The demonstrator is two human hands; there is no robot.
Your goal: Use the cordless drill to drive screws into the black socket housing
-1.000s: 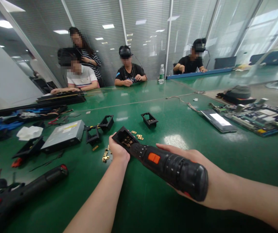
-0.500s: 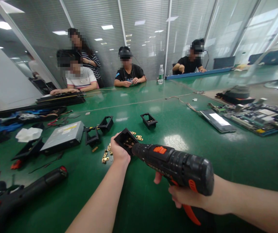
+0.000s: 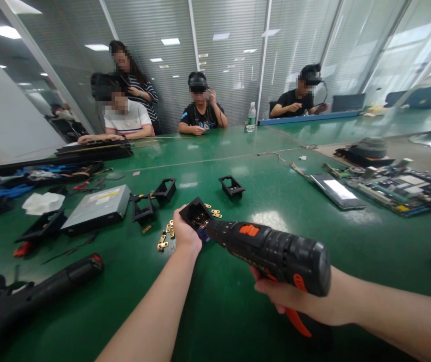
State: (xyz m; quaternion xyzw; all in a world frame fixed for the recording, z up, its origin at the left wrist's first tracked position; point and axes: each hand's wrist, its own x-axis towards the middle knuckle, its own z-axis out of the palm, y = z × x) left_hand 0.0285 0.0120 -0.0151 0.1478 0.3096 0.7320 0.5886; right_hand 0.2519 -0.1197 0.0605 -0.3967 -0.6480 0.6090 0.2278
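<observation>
My left hand [image 3: 186,234] grips a black plastic socket housing [image 3: 193,208] from its left side, tilted so its open cavity with brass-coloured parts faces me. Wrapped round the handle of a black and orange cordless drill [image 3: 272,254] is my right hand [image 3: 287,291]. The drill's nose points into or right beside the housing's lower right edge; its tip is hidden. Small brass plates [image 3: 163,242] lie on the green table just left of my left hand, and more brass pieces [image 3: 216,213] behind the housing. Similar black housings [image 3: 231,187] stand farther back.
A grey disc drive [image 3: 97,207] and a second black power tool [image 3: 38,296] lie on the left. To the right are a phone-like slab [image 3: 336,191] and circuit boards [image 3: 407,186]. Several people sit or stand across the table, near a water bottle [image 3: 251,117].
The drill and my right hand have shifted slightly up and left. My left hand still holds the housing. Across the table, one person has raised a hand to the head.
</observation>
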